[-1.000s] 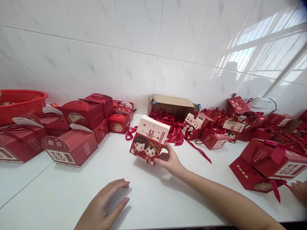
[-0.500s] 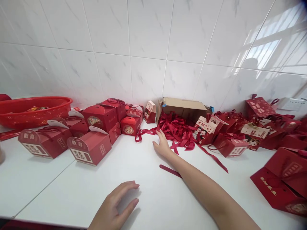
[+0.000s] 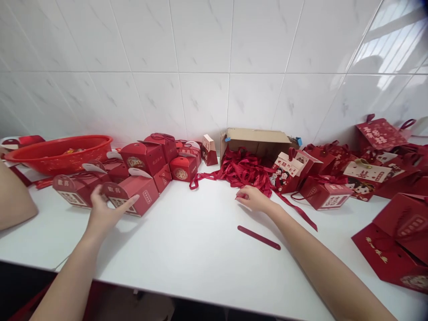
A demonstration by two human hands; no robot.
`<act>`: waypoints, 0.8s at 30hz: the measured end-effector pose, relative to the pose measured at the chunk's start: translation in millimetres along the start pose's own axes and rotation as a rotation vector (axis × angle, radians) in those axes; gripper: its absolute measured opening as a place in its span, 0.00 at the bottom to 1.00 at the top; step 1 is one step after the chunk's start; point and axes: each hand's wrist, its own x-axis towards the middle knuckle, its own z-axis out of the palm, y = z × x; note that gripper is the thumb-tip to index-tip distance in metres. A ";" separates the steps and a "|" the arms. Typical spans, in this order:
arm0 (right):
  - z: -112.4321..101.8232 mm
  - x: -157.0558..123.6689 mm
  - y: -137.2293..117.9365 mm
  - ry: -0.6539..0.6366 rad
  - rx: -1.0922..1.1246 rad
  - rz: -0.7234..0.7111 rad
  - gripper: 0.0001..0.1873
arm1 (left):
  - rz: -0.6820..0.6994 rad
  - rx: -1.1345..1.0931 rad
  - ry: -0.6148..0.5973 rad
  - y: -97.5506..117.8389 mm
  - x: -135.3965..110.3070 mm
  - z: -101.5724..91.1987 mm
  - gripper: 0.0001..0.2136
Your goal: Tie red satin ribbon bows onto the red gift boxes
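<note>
My left hand (image 3: 102,209) is at the front end of a red gift box (image 3: 142,194) with a white double-happiness print. Its fingers reach round the left side and its thumb lies along the right, gripping the box where it rests on the table. Before the loose pile of dark red ribbons (image 3: 245,167), my right hand (image 3: 254,198) is closed in a pinch. A bit of red ribbon shows at its fingertips; most of it is hidden by the fingers. A flat dark red strip (image 3: 259,237) with rounded ends lies nearer to me, untouched.
The ribbons spill from a tipped cardboard carton (image 3: 257,134) against the tiled wall. Several gift boxes (image 3: 142,156) stand behind my left hand, beside a red plastic basin (image 3: 60,162). More boxes (image 3: 331,191) crowd the right. Part of another person's arm (image 3: 15,196) shows far left.
My left hand has moved left and away from me, onto the gift box. My right hand has drawn back from the ribbons and closed. The flat strip is now fully in sight.
</note>
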 end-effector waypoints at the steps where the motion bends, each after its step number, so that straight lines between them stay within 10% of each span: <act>1: -1.1 -0.5 -1.0 -0.039 -0.004 -0.009 0.11 | -0.058 -0.053 -0.001 3.4 -3.1 5.5 0.45; 9: -7.5 -6.8 -11.9 -0.193 -0.059 0.020 0.24 | 0.190 -0.132 -0.546 24.3 -68.6 37.6 0.42; 16: -14.3 -6.4 -8.3 -0.122 -0.082 0.096 0.26 | 0.401 -0.005 -1.051 81.1 -25.2 74.2 0.44; 24: -21.4 1.4 14.4 -0.106 0.049 -0.036 0.11 | 0.216 -0.706 -1.447 86.0 -29.6 158.7 0.54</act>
